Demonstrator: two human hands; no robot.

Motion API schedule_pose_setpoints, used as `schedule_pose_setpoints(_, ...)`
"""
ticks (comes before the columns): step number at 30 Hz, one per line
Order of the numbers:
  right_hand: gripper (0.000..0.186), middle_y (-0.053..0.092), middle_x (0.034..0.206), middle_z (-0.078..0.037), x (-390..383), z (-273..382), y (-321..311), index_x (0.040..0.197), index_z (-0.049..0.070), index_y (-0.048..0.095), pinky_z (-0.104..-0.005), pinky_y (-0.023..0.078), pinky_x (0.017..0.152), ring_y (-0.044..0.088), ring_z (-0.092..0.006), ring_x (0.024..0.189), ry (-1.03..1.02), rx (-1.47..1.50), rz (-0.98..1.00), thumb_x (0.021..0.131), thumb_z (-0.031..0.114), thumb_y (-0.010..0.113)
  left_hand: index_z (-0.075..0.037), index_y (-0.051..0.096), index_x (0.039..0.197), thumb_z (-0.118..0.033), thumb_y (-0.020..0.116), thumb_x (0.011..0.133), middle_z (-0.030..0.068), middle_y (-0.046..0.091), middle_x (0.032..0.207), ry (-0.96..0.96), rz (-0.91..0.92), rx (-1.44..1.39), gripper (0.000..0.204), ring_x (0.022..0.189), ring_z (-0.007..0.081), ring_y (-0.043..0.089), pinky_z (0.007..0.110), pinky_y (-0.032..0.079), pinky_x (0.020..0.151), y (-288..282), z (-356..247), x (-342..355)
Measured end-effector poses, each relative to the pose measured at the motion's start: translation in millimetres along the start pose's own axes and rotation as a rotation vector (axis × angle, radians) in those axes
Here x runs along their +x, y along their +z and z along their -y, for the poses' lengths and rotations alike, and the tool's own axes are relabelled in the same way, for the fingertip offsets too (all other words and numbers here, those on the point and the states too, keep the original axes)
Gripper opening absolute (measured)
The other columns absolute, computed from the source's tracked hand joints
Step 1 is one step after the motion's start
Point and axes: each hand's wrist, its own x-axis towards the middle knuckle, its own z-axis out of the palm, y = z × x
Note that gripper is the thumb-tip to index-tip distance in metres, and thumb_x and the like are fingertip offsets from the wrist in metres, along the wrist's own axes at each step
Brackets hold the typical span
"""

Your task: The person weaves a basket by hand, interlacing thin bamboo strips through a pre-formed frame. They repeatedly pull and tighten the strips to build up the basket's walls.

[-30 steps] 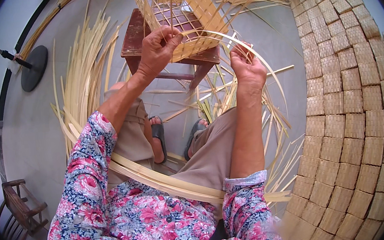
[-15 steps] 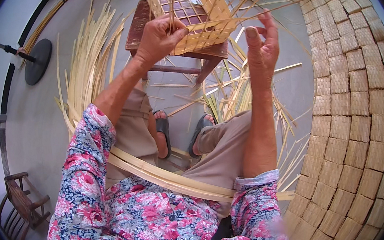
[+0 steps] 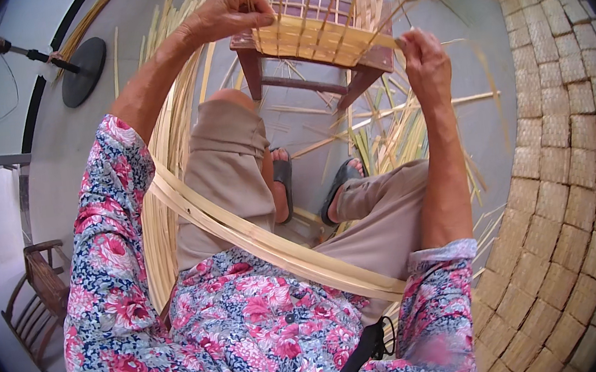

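Observation:
A partly woven bamboo basket (image 3: 311, 40) rests on a reddish-brown wooden stool (image 3: 253, 70), its upright strips rising past the top of the picture. At the basket's near left corner, my left hand (image 3: 235, 9) is closed, thumb and fingers pinching the upper edge and a strip there. My right hand (image 3: 424, 54) is closed to the right of the basket, pinching the end of a flat bamboo strip (image 3: 378, 39) that runs along the near wall's top edge. Across my lap lies a bundle of pale bamboo strips (image 3: 275, 244).
Long loose strips (image 3: 174, 97) lie on the floor at left, and more (image 3: 402, 134) are scattered beneath and right of the stool. Stacked woven blocks (image 3: 537, 159) line the right side. A round black stand base (image 3: 84, 72) and a wooden chair (image 3: 40, 296) are at left.
My right hand has gone from spread fingers to a pinch on the strip's end. The view has shifted, so the stool and basket appear farther right.

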Motion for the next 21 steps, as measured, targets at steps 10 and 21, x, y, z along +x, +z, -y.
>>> schedule_pose_setpoints(10,0.005,0.071,0.09,-0.007,-10.1,20.7,-6.7,0.093,0.01,0.065,-0.0426,0.047,0.079,0.064,-0.0331,0.09,-0.26,-0.226,0.055,0.09,0.013,0.067,-0.008,0.053,0.144,-0.006,0.074,0.092,0.0089,0.06,0.129,-0.026,-0.76,-0.151,0.056,0.1,0.0125,0.06,0.026,0.056,0.086,50.0,5.9,-37.0)
schedule_pose_setpoints(21,0.011,0.068,0.08,-0.018,-10.1,43.9,9.3,0.105,0.008,0.063,-0.0433,0.051,0.064,0.067,-0.0383,0.072,-0.238,-0.028,0.236,0.096,0.012,0.058,-0.002,0.06,0.134,-0.02,0.071,0.097,0.0115,0.067,0.119,-0.276,-0.771,-0.009,0.043,0.112,0.0209,0.065,0.032,0.056,0.09,76.6,-10.5,-55.2)
